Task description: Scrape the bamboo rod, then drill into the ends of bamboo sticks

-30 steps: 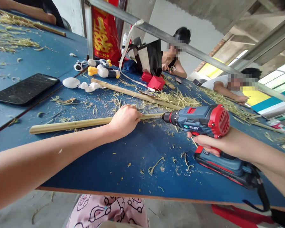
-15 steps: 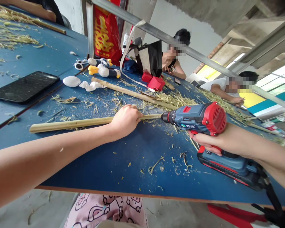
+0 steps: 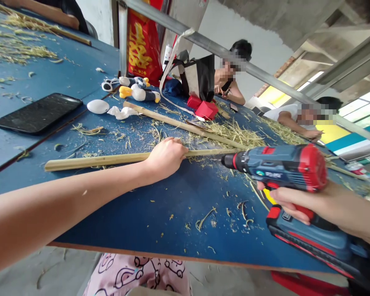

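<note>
My left hand (image 3: 166,158) grips a long pale bamboo stick (image 3: 95,162) lying on the blue table (image 3: 160,205), its far end running past the nose of the drill. My right hand (image 3: 305,201) is wrapped around the handle of a blue and red cordless drill (image 3: 280,168), with a finger on the trigger. The drill's black chuck (image 3: 230,161) sits just below the stick; any bit is hidden. A second bamboo stick (image 3: 185,125) lies farther off among heaps of shavings (image 3: 234,135).
A black smartphone (image 3: 38,113), a white egg-shaped object (image 3: 98,107) and a toy duck (image 3: 138,94) lie on the table. Red boxes (image 3: 202,109) and a bag (image 3: 197,78) stand beyond. Two seated people (image 3: 228,88) work across the table, under a metal bar (image 3: 234,57).
The drill and my right hand have moved to the right and closer to me. My left hand stays on the stick, and the whole view has shifted slightly.
</note>
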A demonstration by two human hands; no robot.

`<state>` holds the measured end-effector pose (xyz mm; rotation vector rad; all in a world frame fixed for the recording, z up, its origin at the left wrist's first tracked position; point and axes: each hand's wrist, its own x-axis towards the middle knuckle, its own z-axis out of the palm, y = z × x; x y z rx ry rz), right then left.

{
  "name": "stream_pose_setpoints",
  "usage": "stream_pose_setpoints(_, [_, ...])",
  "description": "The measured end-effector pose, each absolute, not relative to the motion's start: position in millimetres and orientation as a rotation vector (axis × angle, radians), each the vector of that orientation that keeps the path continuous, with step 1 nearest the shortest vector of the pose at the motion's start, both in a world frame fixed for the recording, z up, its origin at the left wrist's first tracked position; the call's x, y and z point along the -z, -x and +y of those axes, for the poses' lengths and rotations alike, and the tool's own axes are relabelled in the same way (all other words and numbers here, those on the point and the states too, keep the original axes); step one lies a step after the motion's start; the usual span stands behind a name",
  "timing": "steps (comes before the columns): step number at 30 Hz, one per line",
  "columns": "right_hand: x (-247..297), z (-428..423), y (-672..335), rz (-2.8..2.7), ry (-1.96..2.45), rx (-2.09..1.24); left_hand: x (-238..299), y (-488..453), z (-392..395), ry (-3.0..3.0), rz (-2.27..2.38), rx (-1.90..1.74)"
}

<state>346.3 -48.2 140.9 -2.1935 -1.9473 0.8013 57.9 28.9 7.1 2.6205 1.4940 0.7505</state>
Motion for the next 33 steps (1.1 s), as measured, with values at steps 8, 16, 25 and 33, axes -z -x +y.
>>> stream_pose_setpoints(8, [-152, -46, -364, -1.794, 2.126, -0.998, -12, -58, 28, -2.518, 1.544, -0.731])
stream_pose_setpoints(16, [-152, -35, -344, -1.91, 2.007, -1.134, -10, -59, 27, -2.564, 1.566, -0.707])
stream_pose_setpoints(25, [-141, -20, -347, -1.93, 1.971, -1.186, -7, -60, 30, -2.538, 1.56, -0.724])
stream_pose_setpoints(33, [-139, -16, -343, -1.925, 1.989, -1.156, -7, -60, 30, -2.542, 1.549, -0.725])
